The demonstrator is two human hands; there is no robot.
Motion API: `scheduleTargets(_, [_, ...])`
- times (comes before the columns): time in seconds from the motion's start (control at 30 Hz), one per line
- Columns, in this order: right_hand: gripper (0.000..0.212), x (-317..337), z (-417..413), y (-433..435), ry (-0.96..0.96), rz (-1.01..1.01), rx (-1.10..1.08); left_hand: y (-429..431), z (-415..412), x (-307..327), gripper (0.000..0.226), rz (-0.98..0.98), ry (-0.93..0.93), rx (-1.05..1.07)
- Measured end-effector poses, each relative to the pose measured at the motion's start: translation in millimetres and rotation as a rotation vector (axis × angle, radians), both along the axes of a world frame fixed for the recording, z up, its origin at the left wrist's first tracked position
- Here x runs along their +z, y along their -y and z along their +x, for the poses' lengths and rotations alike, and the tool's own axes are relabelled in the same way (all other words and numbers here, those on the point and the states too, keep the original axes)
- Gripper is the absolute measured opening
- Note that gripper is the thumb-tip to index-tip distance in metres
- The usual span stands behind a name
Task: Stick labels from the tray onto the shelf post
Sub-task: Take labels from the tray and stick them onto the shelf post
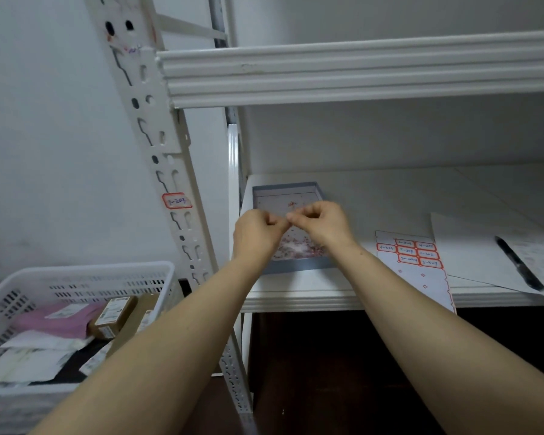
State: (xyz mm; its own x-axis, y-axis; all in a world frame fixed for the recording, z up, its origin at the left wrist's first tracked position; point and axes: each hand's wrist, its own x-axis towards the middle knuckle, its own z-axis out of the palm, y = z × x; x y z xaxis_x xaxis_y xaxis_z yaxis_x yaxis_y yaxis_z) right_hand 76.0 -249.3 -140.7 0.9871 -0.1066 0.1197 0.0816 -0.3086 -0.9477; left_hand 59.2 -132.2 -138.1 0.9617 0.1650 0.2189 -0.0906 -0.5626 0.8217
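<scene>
The tray is being kept on the shelf, right of the post; a label sheet and pen are lying further right, a basket left.

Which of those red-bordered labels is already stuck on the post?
The lone label on the slotted shelf post; the others remain on the sheet lying on the shelf.

Under the pinched fingertips sits a grey-blue tray with pink and white speckles inside. Right of them lies a white label sheet with red-edged labels, then a black pen. Left of them, the white shelf post has a red-edged label with blue writing.
</scene>
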Motion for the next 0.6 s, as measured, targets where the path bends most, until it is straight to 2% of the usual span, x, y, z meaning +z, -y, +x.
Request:
scheduleTargets(0.07, [0.021,7,-6,-12,0.017,0.068,0.044,-10,-15,0,0.039,0.039,0.065,0.023])
scheduleTargets(0.17, [0.020,21,-18,-30,0.085,0.082,0.095,-28,-39,-2,0.009,-0.052,0.237,0.023])
scheduleTargets(0.2, [0.019,26,-24,-37,0.101,0.098,0.129,-35,-47,-3,0.006,-0.056,0.338,0.035])
scheduleTargets(0.27, [0.021,37,-33,-53,0.109,0.133,0.194,-49,-56,-3,0.011,-0.032,0.524,0.083])
scheduleTargets(0.33, [0.024,46,-39,-69,0.099,0.167,0.240,-61,-60,1,0.023,-0.052,0.624,0.208])
scheduleTargets(0.4, [0.029,56,-43,-85,0.068,0.207,0.283,-71,-62,10,0.041,-0.168,0.592,0.361])
scheduleTargets(0.47, [0.034,65,-45,-98,0.046,0.185,0.317,-83,-61,21,0.059,-0.316,0.480,0.415])
scheduleTargets(0.6, [0.028,73,-43,-116,0.058,0.164,0.396,-100,-58,37,0.074,-0.522,0.234,0.228])
